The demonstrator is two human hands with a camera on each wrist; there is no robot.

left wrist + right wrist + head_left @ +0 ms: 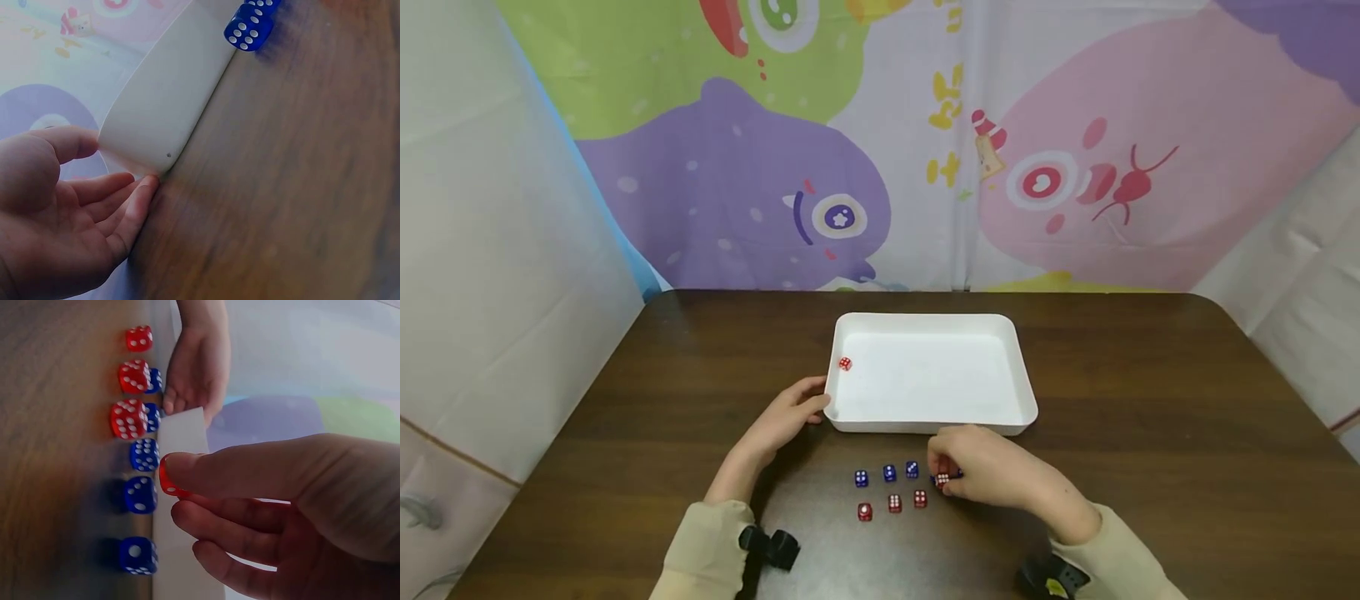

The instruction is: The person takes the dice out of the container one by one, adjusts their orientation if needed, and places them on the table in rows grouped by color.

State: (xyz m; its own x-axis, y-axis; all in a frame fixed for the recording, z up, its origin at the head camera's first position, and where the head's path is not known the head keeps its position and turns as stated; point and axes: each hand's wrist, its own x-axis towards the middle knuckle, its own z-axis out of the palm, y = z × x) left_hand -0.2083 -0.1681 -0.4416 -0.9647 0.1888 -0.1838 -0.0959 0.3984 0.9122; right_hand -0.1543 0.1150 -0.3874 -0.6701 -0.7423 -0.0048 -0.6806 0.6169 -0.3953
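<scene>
My right hand (992, 467) pinches a red die (170, 478) between thumb and fingers, just in front of the near side of a white tray (932, 379). Beyond it in the head view, parts of blue dice are mostly hidden by the hand. To its left, a row of blue dice (889, 473) lies on the table, with three red dice (895, 503) in a row nearer to me. At the tray's near left corner my left hand (69, 212) touches the outer wall with relaxed fingers, its thumb at the rim. Inside the tray, one red die (846, 364) lies by the left wall.
The dark brown wooden table (1150, 400) carries the tray and the dice. Behind it hangs a cloth (917, 233) printed with cartoon animals, and pale sheets (497, 250) close off the sides. Each wrist wears a black strap with a device (771, 547).
</scene>
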